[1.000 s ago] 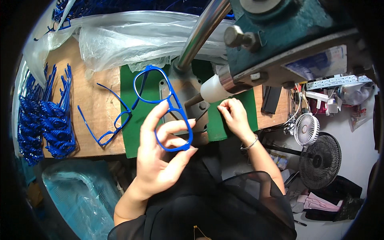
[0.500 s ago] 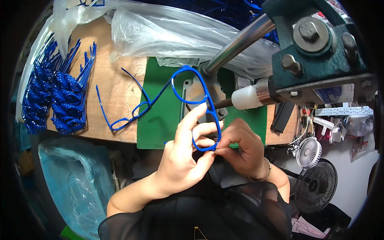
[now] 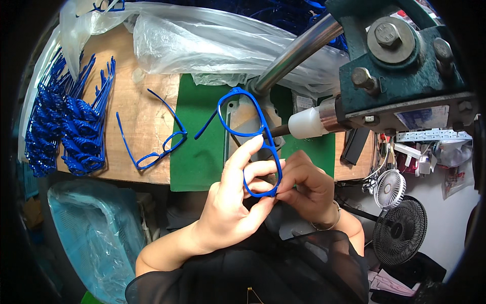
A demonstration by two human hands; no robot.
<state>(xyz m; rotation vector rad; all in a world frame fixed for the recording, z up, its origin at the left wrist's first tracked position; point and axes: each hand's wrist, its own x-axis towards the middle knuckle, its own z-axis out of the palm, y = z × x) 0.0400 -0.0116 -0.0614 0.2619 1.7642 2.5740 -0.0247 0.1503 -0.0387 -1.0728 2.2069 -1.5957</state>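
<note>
My left hand [image 3: 228,202] grips an upright blue eyeglass frame [image 3: 253,102] by its lower lens rim, one temple sticking out left above the green mat [image 3: 195,167]. At the frame's lower hinge corner, my right hand [image 3: 309,187] is closed in a pinch on the same frame. Just behind them stands a dark green machine [image 3: 354,45] with a white plastic sleeve [image 3: 302,123], a metal rod and a steel post [image 3: 298,48]. Another blue frame [image 3: 139,165] lies on the wood to the left. What the fingertips cover is hidden.
Bundled blue frames [image 3: 81,142] lie on the bench's left, plastic sheeting [image 3: 177,40] along its back. A teal plastic-lined basket [image 3: 91,228] sits below at left. At right are a dark oblong object [image 3: 353,145], cables, a white fan [image 3: 390,188] and a black fan [image 3: 397,228].
My right hand has moved down and left from beside the machine to the held frame's lower corner. My left hand and the frame appear further right as the view has shifted.
</note>
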